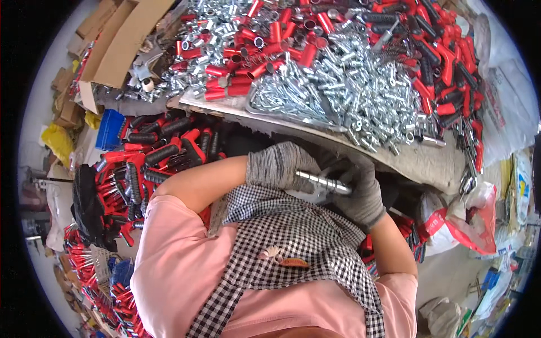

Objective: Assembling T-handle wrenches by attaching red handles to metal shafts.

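**Assembly in hand at mid-frame: one piece being worked, large stock waiting**

The person is holding a short shiny steel rod with a stepped end point(322, 182) just right of the frame's centre, close to the body and below the desk edge. The left hand in a grey knit glove point(277, 164) is closing round the rod's left end, its fingers curled and pressed together over the metal. The right hand in a darker grey glove point(362, 191) is gripping the right end, fingers wrapped round it; whether anything else is pinched inside that fist, I cannot tell. A black-and-white checked apron point(298, 236) is lying directly beneath the rod.

Judged from how things lie, the work is standing well short of completion. Across the upper part of the frame the grey desk point(417, 160) is carrying a heap of loose silver bolts and sleeves point(349, 90), a spread of short red metal tubes point(248, 62) at upper centre, and a pile of red-and-black handled tools point(445, 62) at upper right. All of this appears to be waiting as stock.

At the left of the frame, below the desk, a second pile of red-and-black handled pieces point(146, 163) is sitting; whether these are finished I cannot tell. A flattened brown cardboard box point(121, 39) is lying at upper left.
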`<state>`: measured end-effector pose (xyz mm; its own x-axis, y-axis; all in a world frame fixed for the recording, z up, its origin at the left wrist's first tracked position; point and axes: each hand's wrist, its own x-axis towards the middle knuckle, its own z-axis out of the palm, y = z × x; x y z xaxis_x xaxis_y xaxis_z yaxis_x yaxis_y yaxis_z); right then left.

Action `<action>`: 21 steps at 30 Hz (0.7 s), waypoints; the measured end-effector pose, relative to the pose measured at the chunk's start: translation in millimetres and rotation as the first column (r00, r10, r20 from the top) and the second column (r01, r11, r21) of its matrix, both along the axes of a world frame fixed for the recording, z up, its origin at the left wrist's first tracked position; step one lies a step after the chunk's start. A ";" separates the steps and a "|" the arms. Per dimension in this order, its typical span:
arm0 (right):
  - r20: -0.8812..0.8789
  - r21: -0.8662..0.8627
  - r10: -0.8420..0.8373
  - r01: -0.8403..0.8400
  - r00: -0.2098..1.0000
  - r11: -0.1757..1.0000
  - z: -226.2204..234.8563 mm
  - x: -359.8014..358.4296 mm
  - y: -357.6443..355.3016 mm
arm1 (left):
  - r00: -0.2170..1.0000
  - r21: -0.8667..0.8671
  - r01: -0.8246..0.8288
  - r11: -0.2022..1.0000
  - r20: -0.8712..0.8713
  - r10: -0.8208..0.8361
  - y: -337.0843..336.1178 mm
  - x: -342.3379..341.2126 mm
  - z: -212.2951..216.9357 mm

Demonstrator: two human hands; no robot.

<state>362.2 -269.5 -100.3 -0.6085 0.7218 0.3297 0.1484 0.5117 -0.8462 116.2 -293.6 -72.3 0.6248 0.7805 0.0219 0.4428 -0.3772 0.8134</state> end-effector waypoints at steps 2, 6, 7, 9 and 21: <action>0.173 0.043 0.053 -0.062 0.984 0.997 13.7 1.7 -2.7 | 0.999 -0.088 -0.044 0.995 0.025 0.047 -11.5 -1.3 5.8; 0.216 0.407 0.094 -0.177 0.972 0.896 19.2 -3.8 0.1 | 0.997 -0.198 -0.072 0.978 0.018 0.077 -16.1 -4.2 10.9; 0.212 0.419 0.097 -0.180 0.973 0.890 17.5 -4.2 -0.3 | 0.997 -0.270 -0.059 0.961 0.033 0.071 -16.0 -6.1 9.7; 0.165 0.361 0.158 -0.209 0.974 0.909 16.7 -5.8 -1.7 | 1.000 -0.021 0.011 1.000 -0.021 -0.011 -15.9 -4.0 -0.8; 0.213 0.151 0.114 -0.148 0.970 0.977 25.7 -8.2 12.7 | 0.998 -0.011 -0.004 1.000 -0.067 0.003 3.4 0.0 11.0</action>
